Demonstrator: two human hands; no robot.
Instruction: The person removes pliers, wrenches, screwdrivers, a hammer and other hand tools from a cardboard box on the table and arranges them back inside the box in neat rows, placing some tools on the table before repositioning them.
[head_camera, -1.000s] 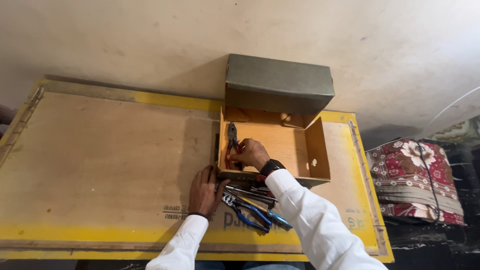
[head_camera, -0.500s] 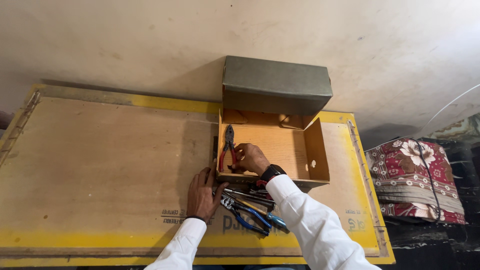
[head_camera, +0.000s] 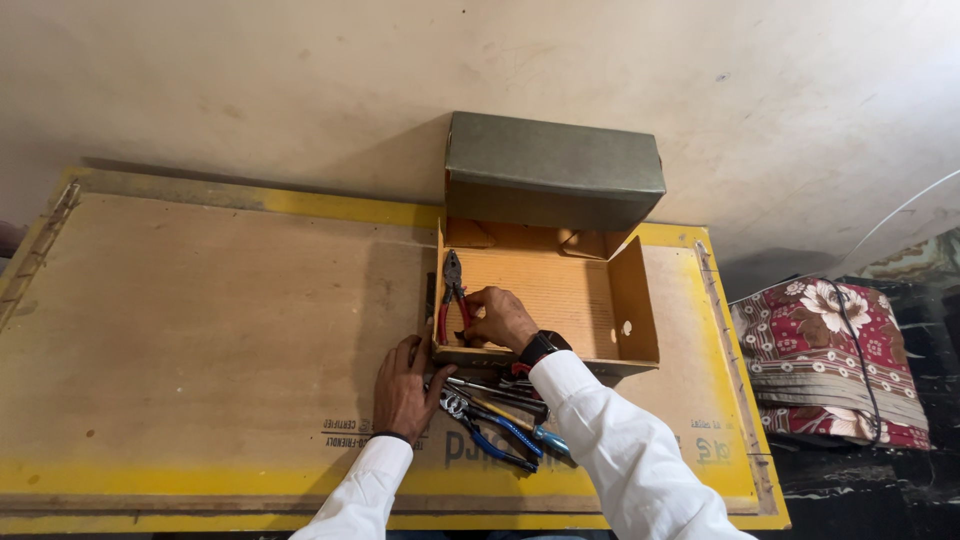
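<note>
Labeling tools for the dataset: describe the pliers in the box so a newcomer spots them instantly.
Find the open cardboard box at the back of the yellow-edged wooden board, its grey-green lid raised against the wall. Along its left inner wall lie the red-handled pliers, dark jaws toward the wall, handles under the right hand. The other tools lie outside the box and have blue handles.

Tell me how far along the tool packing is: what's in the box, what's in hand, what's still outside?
Done: nothing lies loose in the cardboard box yet. In hand: the right hand holds the red-handled pliers against the box's left inner wall, while the left hand rests on the board at the box's front corner. Left: a pile of blue-handled tools outside, in front of the box.
</note>
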